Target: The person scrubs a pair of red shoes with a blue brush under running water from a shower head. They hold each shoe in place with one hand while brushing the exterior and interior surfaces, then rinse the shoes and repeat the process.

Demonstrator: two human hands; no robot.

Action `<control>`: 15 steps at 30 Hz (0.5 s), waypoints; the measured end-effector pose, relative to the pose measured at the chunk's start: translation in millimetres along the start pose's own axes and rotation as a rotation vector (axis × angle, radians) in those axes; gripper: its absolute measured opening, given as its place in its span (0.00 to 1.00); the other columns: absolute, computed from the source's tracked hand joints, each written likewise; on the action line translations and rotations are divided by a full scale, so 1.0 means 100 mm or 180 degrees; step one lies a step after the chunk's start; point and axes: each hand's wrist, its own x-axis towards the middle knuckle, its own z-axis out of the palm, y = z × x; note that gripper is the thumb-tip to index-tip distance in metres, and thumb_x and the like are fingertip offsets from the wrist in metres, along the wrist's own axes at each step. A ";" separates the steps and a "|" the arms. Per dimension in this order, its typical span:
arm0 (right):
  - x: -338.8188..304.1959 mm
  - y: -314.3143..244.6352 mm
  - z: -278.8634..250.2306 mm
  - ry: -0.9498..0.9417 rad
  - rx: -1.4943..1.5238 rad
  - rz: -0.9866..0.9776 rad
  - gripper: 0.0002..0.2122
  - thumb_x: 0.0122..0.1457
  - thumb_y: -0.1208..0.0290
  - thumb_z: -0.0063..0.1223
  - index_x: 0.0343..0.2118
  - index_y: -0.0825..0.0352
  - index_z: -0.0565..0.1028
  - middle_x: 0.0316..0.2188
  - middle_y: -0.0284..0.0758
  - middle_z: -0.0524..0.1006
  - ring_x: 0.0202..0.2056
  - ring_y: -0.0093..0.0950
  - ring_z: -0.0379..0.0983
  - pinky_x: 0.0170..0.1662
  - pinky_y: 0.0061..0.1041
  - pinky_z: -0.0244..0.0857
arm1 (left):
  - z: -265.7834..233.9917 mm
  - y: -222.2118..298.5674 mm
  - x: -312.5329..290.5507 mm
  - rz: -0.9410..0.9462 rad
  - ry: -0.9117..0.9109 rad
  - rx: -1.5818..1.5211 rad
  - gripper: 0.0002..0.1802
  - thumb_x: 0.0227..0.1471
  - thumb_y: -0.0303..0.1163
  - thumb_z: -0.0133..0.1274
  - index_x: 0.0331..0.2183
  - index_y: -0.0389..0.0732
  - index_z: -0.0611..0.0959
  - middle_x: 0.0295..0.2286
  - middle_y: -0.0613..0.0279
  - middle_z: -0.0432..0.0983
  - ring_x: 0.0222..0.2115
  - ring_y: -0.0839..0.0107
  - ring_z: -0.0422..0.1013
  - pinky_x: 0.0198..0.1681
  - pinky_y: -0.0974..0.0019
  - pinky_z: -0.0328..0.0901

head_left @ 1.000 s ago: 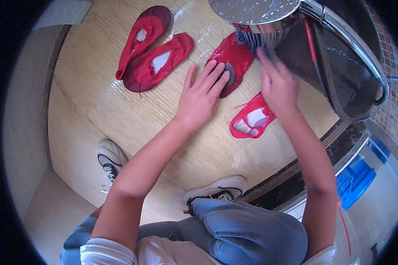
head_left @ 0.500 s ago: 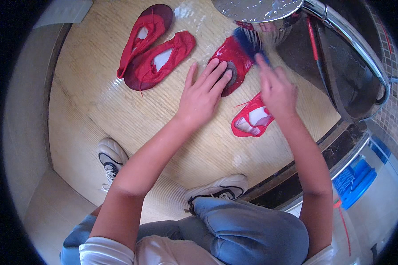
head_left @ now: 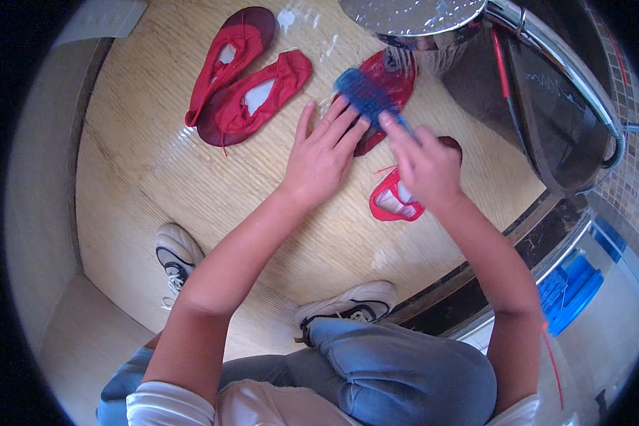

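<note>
A wet red ballet slipper (head_left: 399,79), a dark patch showing at its far end, lies on the floor beneath my hands. My left hand (head_left: 319,157) rests flat near its closer end, fingers stretched and spread. In my right hand (head_left: 427,165) is a blue scrubbing brush (head_left: 368,94), its head over the slipper's middle, close to my left fingertips; motion blurs it. Partly covered by my right hand, a second red slipper (head_left: 389,201) with a pale lining lies nearer to me. Off to the left, two more red slippers (head_left: 285,79) lie side by side, openings up.
A chrome shower head (head_left: 422,18) on a curved metal pipe (head_left: 575,78) sprays water just beyond the slipper. A dark ledge (head_left: 539,220) borders the ridged, wet floor (head_left: 248,202) at right. My sneakers (head_left: 355,302) stand nearby. A blue plastic item (head_left: 571,291) sits beyond the ledge.
My right hand has drawn the brush leftward and closer, from the slipper's far right side to its middle, uncovering the far end. My left hand has stayed nearly still.
</note>
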 end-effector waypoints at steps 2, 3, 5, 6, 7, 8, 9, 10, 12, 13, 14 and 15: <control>-0.03 -0.02 0.02 -0.0115 -0.0244 -0.0080 0.23 0.58 0.65 0.51 0.58 0.39 0.69 0.25 0.36 0.71 0.19 0.36 0.72 0.19 0.35 0.66 | 0.00 0.00 -0.01 0.0015 0.0037 -0.0025 0.30 0.48 0.26 0.54 0.55 0.48 0.73 0.59 0.61 0.62 0.63 0.62 0.55 0.64 0.42 0.43; 0.01 0.09 -0.03 -0.0063 -0.0380 0.0169 0.23 0.58 0.65 0.52 0.58 0.39 0.69 0.25 0.36 0.71 0.18 0.36 0.72 0.19 0.36 0.66 | 0.00 -0.01 -0.02 0.0021 0.0008 -0.0014 0.30 0.48 0.26 0.54 0.55 0.48 0.73 0.59 0.61 0.62 0.63 0.62 0.55 0.64 0.42 0.43; 0.10 0.21 -0.08 0.0291 -0.0107 0.0313 0.22 0.58 0.65 0.52 0.56 0.40 0.70 0.25 0.36 0.71 0.17 0.36 0.71 0.19 0.39 0.65 | 0.00 -0.01 -0.01 0.0040 -0.0012 0.0019 0.30 0.48 0.26 0.54 0.55 0.48 0.72 0.59 0.61 0.62 0.63 0.62 0.55 0.64 0.42 0.44; 0.10 0.23 -0.08 0.0414 0.0077 0.0337 0.22 0.58 0.65 0.52 0.57 0.40 0.70 0.25 0.36 0.71 0.18 0.37 0.71 0.19 0.40 0.65 | -0.01 -0.01 0.00 0.0039 -0.0008 0.0014 0.30 0.48 0.26 0.54 0.55 0.48 0.72 0.59 0.61 0.62 0.63 0.62 0.55 0.64 0.41 0.44; 0.04 0.17 -0.03 0.0242 0.0067 0.0143 0.22 0.59 0.65 0.51 0.57 0.41 0.70 0.25 0.36 0.71 0.18 0.38 0.72 0.20 0.40 0.66 | -0.01 -0.02 -0.02 0.0022 -0.0020 0.0036 0.30 0.48 0.26 0.54 0.55 0.48 0.72 0.59 0.61 0.62 0.63 0.63 0.55 0.64 0.41 0.44; -0.08 0.07 -0.02 0.0060 0.0022 -0.0037 0.22 0.59 0.65 0.51 0.57 0.41 0.70 0.25 0.36 0.71 0.18 0.39 0.72 0.20 0.40 0.66 | 0.00 -0.01 -0.02 0.0020 -0.0025 0.0022 0.30 0.48 0.26 0.54 0.55 0.48 0.72 0.59 0.61 0.62 0.63 0.63 0.55 0.64 0.41 0.44; -0.15 0.02 -0.01 -0.0121 -0.0021 -0.0217 0.22 0.59 0.65 0.51 0.58 0.42 0.69 0.25 0.36 0.71 0.19 0.40 0.72 0.20 0.41 0.66 | 0.01 0.00 0.00 0.0023 -0.0005 -0.0007 0.30 0.48 0.26 0.54 0.55 0.49 0.72 0.59 0.61 0.62 0.63 0.63 0.55 0.64 0.42 0.43; -0.14 0.03 -0.02 -0.0100 -0.0102 -0.0150 0.22 0.59 0.65 0.51 0.58 0.42 0.69 0.25 0.36 0.71 0.19 0.39 0.72 0.20 0.40 0.66 | -0.01 0.01 0.00 0.0024 0.0001 -0.0018 0.30 0.48 0.26 0.54 0.55 0.49 0.72 0.59 0.61 0.62 0.63 0.63 0.55 0.64 0.42 0.43; -0.10 0.12 -0.07 -0.0057 -0.0263 -0.0016 0.23 0.58 0.65 0.52 0.58 0.42 0.69 0.25 0.35 0.71 0.18 0.39 0.71 0.20 0.39 0.66 | -0.03 -0.01 -0.02 0.0027 -0.0005 -0.0010 0.30 0.47 0.26 0.55 0.55 0.49 0.73 0.59 0.61 0.62 0.63 0.63 0.55 0.64 0.42 0.43; -0.03 0.21 -0.09 0.0075 -0.0235 0.0232 0.23 0.57 0.66 0.52 0.57 0.41 0.70 0.25 0.33 0.71 0.17 0.36 0.71 0.18 0.36 0.66 | -0.02 -0.01 -0.01 0.0036 0.0002 -0.0003 0.31 0.47 0.26 0.55 0.55 0.49 0.73 0.59 0.61 0.62 0.63 0.63 0.55 0.64 0.42 0.43; -0.03 0.20 -0.10 0.0119 -0.0209 0.0249 0.24 0.56 0.66 0.53 0.57 0.41 0.70 0.25 0.33 0.71 0.17 0.35 0.71 0.18 0.35 0.66 | -0.01 -0.02 -0.01 0.0045 0.0011 0.0003 0.31 0.47 0.26 0.55 0.55 0.49 0.73 0.59 0.61 0.62 0.63 0.63 0.55 0.64 0.42 0.43; -0.05 0.16 -0.10 0.0164 -0.0184 0.0266 0.24 0.56 0.66 0.53 0.57 0.41 0.70 0.25 0.33 0.71 0.17 0.35 0.71 0.18 0.35 0.66 | -0.01 -0.02 -0.01 0.0039 0.0016 -0.0009 0.31 0.47 0.26 0.55 0.55 0.49 0.73 0.59 0.61 0.63 0.63 0.63 0.55 0.64 0.42 0.43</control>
